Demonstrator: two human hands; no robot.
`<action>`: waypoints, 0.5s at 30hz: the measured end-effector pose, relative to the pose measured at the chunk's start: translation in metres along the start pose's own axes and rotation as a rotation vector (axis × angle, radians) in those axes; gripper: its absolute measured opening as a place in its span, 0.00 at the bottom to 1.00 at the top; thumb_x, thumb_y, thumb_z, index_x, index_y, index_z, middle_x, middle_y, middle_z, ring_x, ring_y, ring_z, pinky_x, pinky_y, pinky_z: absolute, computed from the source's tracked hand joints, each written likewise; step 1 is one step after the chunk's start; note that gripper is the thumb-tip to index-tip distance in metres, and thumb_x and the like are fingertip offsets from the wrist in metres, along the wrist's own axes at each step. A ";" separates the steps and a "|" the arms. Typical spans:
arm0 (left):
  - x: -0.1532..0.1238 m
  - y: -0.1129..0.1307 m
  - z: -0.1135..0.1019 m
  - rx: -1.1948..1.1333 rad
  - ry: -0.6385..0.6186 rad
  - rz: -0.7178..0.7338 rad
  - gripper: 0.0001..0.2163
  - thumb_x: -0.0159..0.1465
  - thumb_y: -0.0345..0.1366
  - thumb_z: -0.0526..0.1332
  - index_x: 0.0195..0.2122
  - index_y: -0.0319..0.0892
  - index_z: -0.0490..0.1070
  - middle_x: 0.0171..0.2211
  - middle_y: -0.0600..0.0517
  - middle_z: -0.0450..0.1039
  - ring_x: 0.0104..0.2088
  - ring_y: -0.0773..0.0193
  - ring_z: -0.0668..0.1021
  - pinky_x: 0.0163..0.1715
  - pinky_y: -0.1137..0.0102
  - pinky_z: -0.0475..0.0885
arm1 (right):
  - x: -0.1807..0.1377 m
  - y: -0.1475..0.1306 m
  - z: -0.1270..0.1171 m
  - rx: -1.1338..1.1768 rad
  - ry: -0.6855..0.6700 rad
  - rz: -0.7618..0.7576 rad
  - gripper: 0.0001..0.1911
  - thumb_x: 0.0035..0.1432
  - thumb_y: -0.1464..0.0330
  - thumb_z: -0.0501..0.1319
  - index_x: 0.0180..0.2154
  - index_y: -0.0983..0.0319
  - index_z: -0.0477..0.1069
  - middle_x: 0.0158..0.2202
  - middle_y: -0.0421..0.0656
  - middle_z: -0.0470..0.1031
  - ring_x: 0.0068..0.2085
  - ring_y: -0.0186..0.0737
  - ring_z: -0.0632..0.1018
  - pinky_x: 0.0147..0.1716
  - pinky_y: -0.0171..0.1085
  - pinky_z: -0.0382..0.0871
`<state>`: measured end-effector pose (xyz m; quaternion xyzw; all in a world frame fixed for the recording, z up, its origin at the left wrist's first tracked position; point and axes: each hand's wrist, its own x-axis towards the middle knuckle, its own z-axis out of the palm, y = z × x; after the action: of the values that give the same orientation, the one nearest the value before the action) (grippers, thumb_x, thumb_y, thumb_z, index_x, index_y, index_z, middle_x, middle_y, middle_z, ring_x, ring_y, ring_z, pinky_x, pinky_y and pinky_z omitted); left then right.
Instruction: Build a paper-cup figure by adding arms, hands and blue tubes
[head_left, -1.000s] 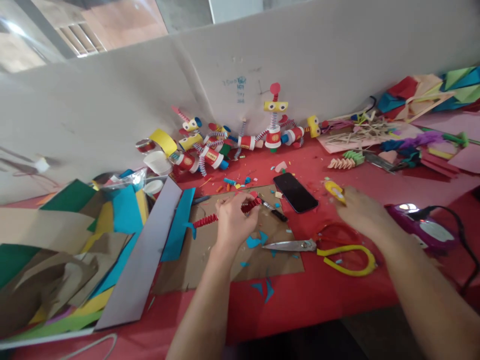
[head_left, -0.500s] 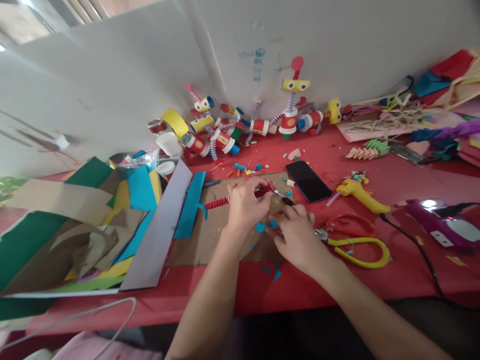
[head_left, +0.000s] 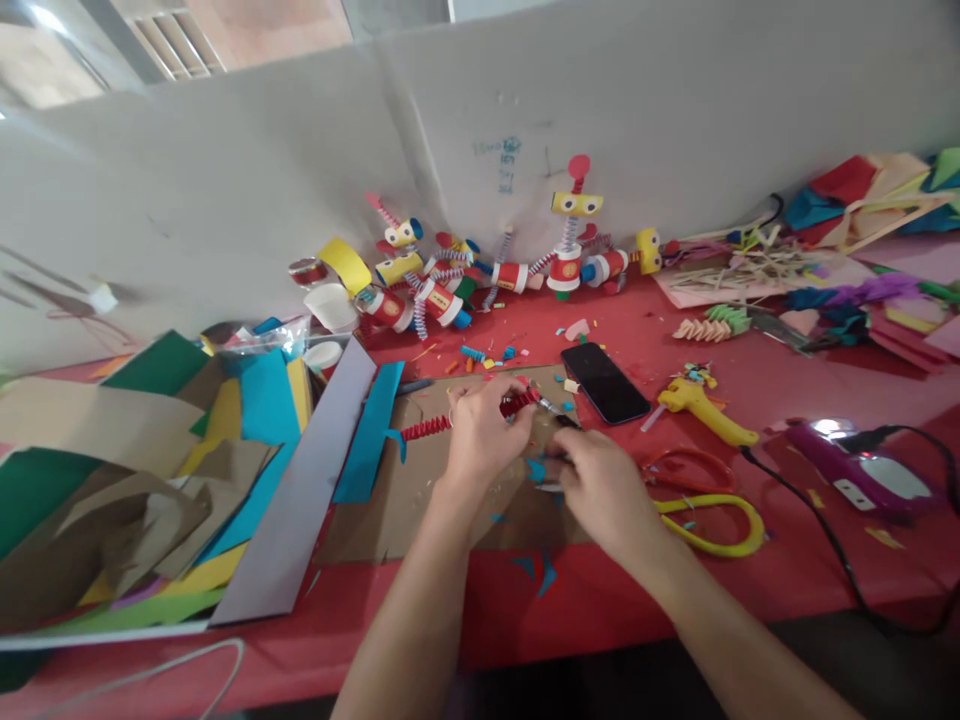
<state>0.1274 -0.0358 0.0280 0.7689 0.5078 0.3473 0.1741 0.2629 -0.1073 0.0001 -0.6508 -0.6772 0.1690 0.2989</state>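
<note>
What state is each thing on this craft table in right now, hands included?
left hand: shut on the red paper spring.
right hand: curled by blue scraps, grip unclear.
scissors: flat, blades hidden under the right hand.
phone: face up, screen dark.
glue gun: on its side.
tall paper robot: upright against the wall.
small paper robots: toppled in a heap.

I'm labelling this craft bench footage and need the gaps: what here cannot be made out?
Head view only:
- red paper spring: its middle is covered by the left hand that grips it.
- scissors: blades mostly hidden under the right hand; what it pinches is too small to tell.
- blue writing on the white board: too small to read.
- black cable: cut off by the right edge.
</note>
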 end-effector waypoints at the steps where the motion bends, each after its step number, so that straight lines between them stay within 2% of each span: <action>1: 0.000 0.000 0.000 0.007 -0.006 0.002 0.06 0.55 0.29 0.65 0.34 0.43 0.73 0.34 0.52 0.80 0.37 0.58 0.80 0.47 0.60 0.70 | 0.006 0.006 -0.009 0.107 0.080 0.041 0.06 0.56 0.74 0.60 0.36 0.62 0.75 0.34 0.46 0.80 0.36 0.45 0.77 0.37 0.40 0.67; 4: 0.000 0.000 -0.001 0.022 -0.029 0.006 0.07 0.55 0.28 0.64 0.34 0.44 0.74 0.34 0.52 0.80 0.38 0.57 0.80 0.47 0.60 0.70 | 0.028 0.018 -0.025 0.396 0.231 0.103 0.06 0.57 0.66 0.62 0.36 0.60 0.76 0.32 0.43 0.80 0.32 0.41 0.79 0.34 0.38 0.70; 7: 0.000 -0.001 -0.002 0.033 -0.037 0.010 0.06 0.56 0.28 0.63 0.34 0.44 0.74 0.33 0.52 0.80 0.38 0.57 0.79 0.46 0.61 0.70 | 0.042 0.022 -0.022 0.513 0.319 0.055 0.07 0.57 0.65 0.62 0.36 0.60 0.76 0.33 0.43 0.81 0.34 0.41 0.81 0.36 0.37 0.73; 11: 0.000 -0.002 -0.002 0.046 -0.024 0.031 0.08 0.56 0.28 0.63 0.36 0.45 0.74 0.34 0.52 0.80 0.38 0.57 0.80 0.46 0.61 0.70 | 0.039 0.020 -0.003 0.469 0.427 -0.043 0.06 0.58 0.68 0.61 0.36 0.60 0.76 0.34 0.43 0.82 0.35 0.40 0.82 0.36 0.37 0.75; 15: 0.000 -0.002 -0.001 0.068 -0.013 0.050 0.08 0.56 0.27 0.62 0.36 0.45 0.75 0.34 0.52 0.81 0.38 0.57 0.80 0.47 0.59 0.69 | 0.032 0.017 0.002 0.347 0.520 -0.246 0.07 0.59 0.72 0.60 0.34 0.58 0.77 0.34 0.43 0.81 0.36 0.40 0.81 0.37 0.37 0.76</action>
<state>0.1255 -0.0349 0.0271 0.7890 0.4989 0.3291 0.1426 0.2762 -0.0738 -0.0061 -0.5250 -0.6129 0.0726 0.5861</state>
